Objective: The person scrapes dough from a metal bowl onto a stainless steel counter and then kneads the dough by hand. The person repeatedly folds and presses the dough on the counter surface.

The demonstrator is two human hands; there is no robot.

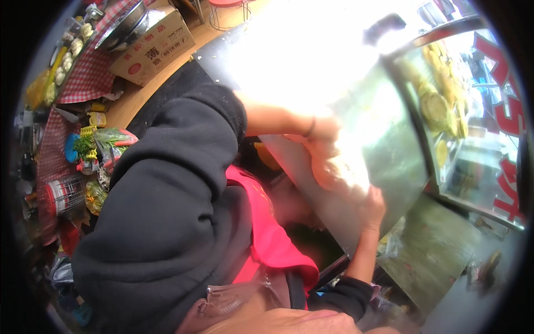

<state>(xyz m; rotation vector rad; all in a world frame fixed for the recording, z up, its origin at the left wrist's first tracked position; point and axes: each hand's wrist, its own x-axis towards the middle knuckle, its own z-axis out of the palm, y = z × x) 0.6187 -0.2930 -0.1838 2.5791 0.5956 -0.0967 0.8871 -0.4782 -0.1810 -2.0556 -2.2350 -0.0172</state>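
A pale, floppy piece of dough (340,169) lies over the near edge of a smooth metal worktop (288,152). My left hand (327,127), with a dark band at the wrist, grips its upper end; glare washes out the fingers. At the lower end, my right hand (374,204) is closed in a fist on the dough's edge. The dough stretches between both hands and sags slightly. Strong light hides much of the worktop beyond, and the dough's far side blends into it.
A glass display case (429,175) with stacked flatbreads (436,104) borders the worktop on the right. A greenish board (429,250) lies below it. Leftward are a cardboard box (154,50) bearing writing, metal bowls (125,27), bagged vegetables (110,142) and a red stool (227,3).
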